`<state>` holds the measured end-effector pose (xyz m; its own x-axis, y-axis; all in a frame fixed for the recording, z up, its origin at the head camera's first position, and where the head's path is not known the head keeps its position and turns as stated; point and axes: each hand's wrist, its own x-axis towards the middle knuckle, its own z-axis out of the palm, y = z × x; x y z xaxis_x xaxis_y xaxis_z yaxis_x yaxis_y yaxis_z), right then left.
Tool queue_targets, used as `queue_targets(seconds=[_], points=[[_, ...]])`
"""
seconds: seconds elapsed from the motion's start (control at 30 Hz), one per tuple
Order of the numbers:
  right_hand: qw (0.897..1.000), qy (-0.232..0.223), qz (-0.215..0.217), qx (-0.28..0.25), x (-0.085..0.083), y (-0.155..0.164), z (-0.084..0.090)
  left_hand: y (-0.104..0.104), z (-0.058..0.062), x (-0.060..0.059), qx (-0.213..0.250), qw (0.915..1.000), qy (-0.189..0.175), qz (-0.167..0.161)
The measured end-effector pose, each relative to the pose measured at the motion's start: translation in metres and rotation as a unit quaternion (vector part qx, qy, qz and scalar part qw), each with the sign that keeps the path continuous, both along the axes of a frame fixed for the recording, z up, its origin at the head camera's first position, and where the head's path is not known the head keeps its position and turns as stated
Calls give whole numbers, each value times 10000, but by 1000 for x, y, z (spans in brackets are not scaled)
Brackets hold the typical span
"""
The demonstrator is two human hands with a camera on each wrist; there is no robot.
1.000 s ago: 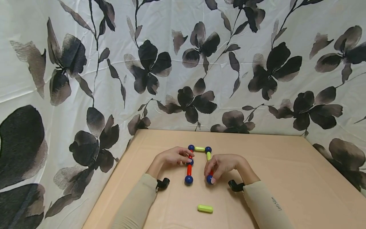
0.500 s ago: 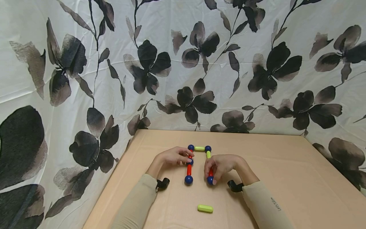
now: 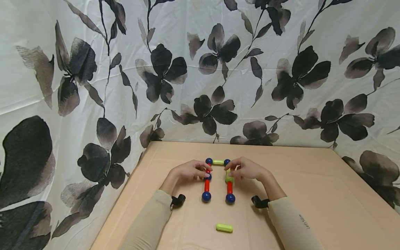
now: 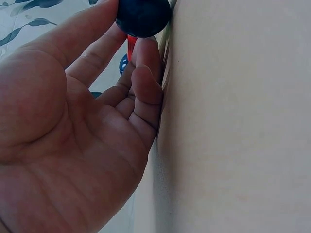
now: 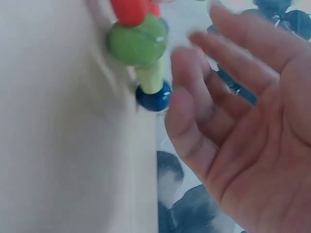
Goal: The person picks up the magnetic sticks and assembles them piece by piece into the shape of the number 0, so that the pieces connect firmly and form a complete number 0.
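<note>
Red-and-green rod frame (image 3: 218,178) lies flat on desk (image 3: 312,194), long axis running away from the person, open end nearest. Left hand (image 3: 190,171) pinches left red rod; right hand (image 3: 245,169), fingers loosely spread, touches green ball joint.

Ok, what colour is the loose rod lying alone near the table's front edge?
Yellow-green; the loose rod shows best in the head view.

The right hand (image 5: 243,126) filled the right side of the frame, fingers spread and a bit blurry. At the upper left, a green ball (image 5: 138,42) sat under a red stick (image 5: 130,10). Below it, a light green stick (image 5: 150,77) ended in a blue ball (image 5: 153,98), just beside the fingertips (image 5: 182,104).
</note>
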<state>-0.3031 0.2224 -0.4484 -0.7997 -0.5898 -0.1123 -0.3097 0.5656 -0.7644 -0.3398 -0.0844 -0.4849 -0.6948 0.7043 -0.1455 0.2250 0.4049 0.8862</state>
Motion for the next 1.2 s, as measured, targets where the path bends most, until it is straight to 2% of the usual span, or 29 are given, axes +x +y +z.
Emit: queue_targets(seconds=[0.13,0.27,0.4,0.9,1.03,1.2], points=[[9988,-152,-448,-117,-5,4,-9,0,0,1,-9,10000,-5,-23],[9982,-374,-461,-77,-7,5,-18,0,0,2,13,10000,8,-54],[9986,-380,-377,-30,-9,3,-24,1,0,2,0,10000,34,-82],[9954,-156,-926,181,-5,-18,-24,0,-1,1,2,10000,-21,-27],[9957,-84,-845,359,-3,-20,-24,0,-1,1,13,10000,17,-43],[9960,-298,-788,306,-1,-17,-23,1,-1,1,65,10000,-33,-42]])
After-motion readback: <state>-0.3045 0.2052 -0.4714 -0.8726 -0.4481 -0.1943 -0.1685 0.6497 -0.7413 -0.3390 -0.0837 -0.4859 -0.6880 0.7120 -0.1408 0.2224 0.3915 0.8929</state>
